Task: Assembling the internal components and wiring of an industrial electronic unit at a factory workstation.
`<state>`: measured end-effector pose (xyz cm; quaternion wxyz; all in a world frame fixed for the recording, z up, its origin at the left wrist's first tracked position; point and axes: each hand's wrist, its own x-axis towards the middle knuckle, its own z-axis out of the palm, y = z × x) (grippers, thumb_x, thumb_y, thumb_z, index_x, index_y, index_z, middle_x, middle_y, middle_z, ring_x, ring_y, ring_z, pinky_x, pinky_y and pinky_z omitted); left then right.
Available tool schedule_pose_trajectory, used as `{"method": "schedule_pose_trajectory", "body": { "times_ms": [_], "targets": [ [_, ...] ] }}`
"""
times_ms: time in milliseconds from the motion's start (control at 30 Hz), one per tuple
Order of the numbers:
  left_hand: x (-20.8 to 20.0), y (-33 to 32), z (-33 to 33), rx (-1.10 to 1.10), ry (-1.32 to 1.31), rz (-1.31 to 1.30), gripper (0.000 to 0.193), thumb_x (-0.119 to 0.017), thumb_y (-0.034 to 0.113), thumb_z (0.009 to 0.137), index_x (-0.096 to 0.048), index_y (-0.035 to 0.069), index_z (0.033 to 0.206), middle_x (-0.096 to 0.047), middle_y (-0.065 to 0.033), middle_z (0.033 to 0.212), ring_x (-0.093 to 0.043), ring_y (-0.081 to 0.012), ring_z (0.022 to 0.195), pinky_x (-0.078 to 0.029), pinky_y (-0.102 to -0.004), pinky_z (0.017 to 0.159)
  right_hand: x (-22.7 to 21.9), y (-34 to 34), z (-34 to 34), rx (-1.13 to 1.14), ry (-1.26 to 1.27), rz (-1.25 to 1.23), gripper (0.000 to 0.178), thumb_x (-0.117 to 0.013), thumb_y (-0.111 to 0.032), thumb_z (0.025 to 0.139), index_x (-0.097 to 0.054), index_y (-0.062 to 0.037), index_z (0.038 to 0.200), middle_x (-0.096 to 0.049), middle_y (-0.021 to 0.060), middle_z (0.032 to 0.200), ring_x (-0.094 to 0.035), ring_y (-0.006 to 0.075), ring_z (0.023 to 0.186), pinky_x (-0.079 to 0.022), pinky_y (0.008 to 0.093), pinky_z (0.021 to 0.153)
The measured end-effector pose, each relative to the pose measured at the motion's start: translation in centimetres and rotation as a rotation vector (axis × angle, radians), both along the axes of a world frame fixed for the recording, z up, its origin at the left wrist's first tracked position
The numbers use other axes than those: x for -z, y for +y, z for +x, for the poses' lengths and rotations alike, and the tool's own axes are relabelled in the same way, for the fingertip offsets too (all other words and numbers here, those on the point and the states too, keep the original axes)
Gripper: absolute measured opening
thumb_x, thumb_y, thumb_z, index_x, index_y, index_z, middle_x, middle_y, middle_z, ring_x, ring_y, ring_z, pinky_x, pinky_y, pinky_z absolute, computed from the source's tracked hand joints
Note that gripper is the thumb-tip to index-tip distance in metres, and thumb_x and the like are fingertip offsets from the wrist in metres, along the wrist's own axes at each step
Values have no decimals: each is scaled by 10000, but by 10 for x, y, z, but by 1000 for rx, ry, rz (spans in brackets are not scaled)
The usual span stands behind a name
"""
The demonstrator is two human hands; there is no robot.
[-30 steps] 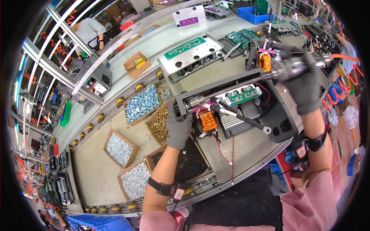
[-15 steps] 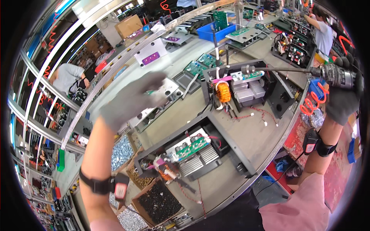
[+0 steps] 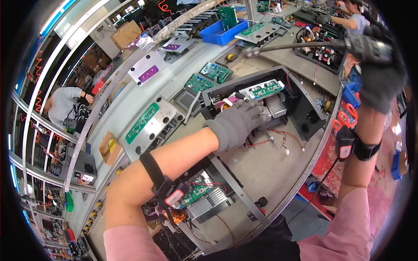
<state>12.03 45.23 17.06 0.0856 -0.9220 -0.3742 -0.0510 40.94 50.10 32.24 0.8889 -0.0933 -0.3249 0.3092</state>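
Observation:
My left hand, in a grey glove, lies over the far black metal case, fingers stretched out across its coil area and beside the silver heat sink. Whether it presses on any part there, I cannot tell. A green circuit board sits behind the heat sink in that case. My right hand, gloved too, is closed round a power screwdriver. The tool's long shaft points left, its blurred tip above and apart from the case. Below my left forearm stands a second black case with a copper coil.
Metal plates with a green board and a purple label lie to the left. Behind are loose circuit boards and a blue bin. Thin red wires trail onto the bench. Co-workers work farther off.
My left hand has swung right, from above the metal plate onto the far case. The screwdriver has risen, its tip leaving the far case. The whole view has shifted slightly.

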Motion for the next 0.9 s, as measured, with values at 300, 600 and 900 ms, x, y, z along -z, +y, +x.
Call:
{"method": "schedule_pose_trajectory", "body": {
  "times_ms": [300,600,900],
  "targets": [
    [-28,0,-63,-437,-296,-68,706,-669,113,704,-371,61,1342,-388,-172,1386,-400,-327,1277,-407,-391,1005,61,62,-88,-456,-135,-175,173,-555,-232,838,-589,-64,863,-597,47,724,-587,182,629,-516,311,587],
    [13,22,-77,-957,-538,-324,689,-738,239,713,-406,-13,1262,-603,-217,1074,-588,-368,1014,-462,-405,874,106,131,-85,-559,-205,-441,229,-591,-184,875,-540,-14,1019,-616,111,880,-637,252,813,-556,419,730],
    [14,20,-65,-1065,-439,-219,631,-713,256,741,-412,-10,1227,-599,-259,1083,-595,-386,998,-476,-422,856,141,128,-86,-566,-122,-872,298,-623,-300,874,-515,-53,1000,-596,106,862,-620,226,734,-551,393,714]
  ]
}}
